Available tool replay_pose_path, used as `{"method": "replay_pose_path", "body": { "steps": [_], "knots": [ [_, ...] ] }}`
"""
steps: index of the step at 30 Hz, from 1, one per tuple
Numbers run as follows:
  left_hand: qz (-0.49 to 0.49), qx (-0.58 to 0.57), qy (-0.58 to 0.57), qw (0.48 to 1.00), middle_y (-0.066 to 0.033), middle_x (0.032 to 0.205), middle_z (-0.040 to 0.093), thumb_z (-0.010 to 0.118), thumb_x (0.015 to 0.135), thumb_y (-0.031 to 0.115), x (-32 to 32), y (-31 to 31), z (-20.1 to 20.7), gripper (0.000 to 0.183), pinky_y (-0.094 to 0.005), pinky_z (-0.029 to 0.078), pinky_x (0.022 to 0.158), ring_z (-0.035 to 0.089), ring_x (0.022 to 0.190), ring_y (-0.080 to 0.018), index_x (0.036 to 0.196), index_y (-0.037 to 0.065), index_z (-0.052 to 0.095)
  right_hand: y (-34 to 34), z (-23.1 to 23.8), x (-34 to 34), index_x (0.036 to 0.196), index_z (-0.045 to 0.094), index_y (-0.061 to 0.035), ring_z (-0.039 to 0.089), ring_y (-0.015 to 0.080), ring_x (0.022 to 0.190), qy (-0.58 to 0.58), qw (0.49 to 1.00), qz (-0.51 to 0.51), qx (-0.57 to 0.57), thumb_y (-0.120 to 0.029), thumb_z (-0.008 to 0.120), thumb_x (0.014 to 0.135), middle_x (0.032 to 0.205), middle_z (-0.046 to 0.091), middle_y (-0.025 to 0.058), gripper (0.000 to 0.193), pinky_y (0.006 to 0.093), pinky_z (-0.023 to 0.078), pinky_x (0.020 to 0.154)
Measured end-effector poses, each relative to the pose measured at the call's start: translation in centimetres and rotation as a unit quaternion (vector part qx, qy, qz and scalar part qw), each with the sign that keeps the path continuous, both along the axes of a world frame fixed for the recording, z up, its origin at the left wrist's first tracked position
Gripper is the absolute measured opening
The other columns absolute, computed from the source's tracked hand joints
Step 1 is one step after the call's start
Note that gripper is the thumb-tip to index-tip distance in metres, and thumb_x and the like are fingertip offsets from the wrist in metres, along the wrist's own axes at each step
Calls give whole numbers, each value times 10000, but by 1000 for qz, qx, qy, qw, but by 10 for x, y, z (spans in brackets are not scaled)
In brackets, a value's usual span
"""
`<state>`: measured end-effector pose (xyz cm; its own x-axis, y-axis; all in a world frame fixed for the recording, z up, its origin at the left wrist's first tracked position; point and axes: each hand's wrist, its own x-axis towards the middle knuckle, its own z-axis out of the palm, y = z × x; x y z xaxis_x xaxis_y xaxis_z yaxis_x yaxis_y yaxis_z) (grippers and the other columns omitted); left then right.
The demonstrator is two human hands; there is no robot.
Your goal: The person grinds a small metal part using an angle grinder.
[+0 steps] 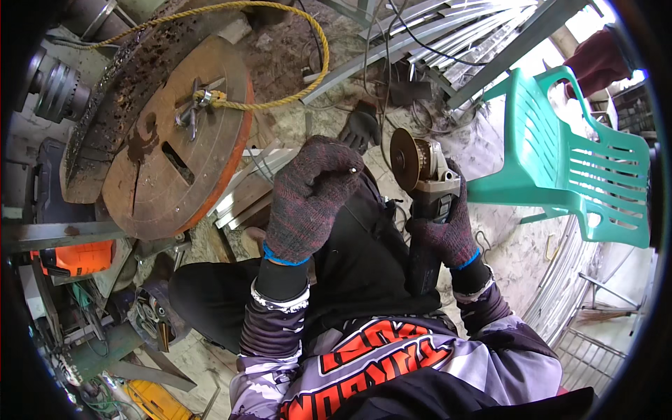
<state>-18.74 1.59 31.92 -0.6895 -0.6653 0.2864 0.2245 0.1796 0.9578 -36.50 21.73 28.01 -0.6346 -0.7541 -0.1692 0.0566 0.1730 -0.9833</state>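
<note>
My right hand (448, 234), in a dark knitted glove with a blue cuff, grips an angle grinder (425, 203) by its body. The grinder's brown disc (406, 159) faces up and to the left, apart from my left hand. My left hand (308, 196), gloved alike, is closed in front of my chest. A small thin piece with a bright round end (353, 170) pokes out between its thumb and fingers; the rest is hidden in the glove. Under both hands are my legs in black trousers (364, 245).
A large round metal plate (150, 150) with a yellow rope (280, 103) stands left. Ahead lie metal bars (420, 42), cables and a dark grey glove (361, 127). A green plastic chair (532, 147) stands right, with dark red cloth (598, 64) beyond. An orange case (77, 257) sits left.
</note>
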Motion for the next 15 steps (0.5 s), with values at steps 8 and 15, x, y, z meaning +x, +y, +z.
{"method": "replay_pose_path", "body": {
  "steps": [8, 15],
  "knots": [
    [28, 30, -10, 999, -60, 1044, 703, 700, 870, -82, -1, 6, 9, 226, -296, 549, 872, 671, 975, -150, 1072, 19, 707, 1, -3, 0, 1595, 318, -102, 597, 227, 1232, 3, 1000, -7, -4, -32, 847, 638, 1388, 573, 121, 1096, 383, 526, 1034],
    [38, 22, -63, 997, -38, 1018, 724, 738, 919, -33, 1, 8, 10, 203, -292, 567, 848, 686, 940, -125, 1113, 22, 717, -1, 0, 0, 1598, 314, -107, 623, 216, 1184, -8, 1000, -2, -5, -43, 853, 657, 1326, 616, 108, 1087, 381, 528, 1018]
  ]
}}
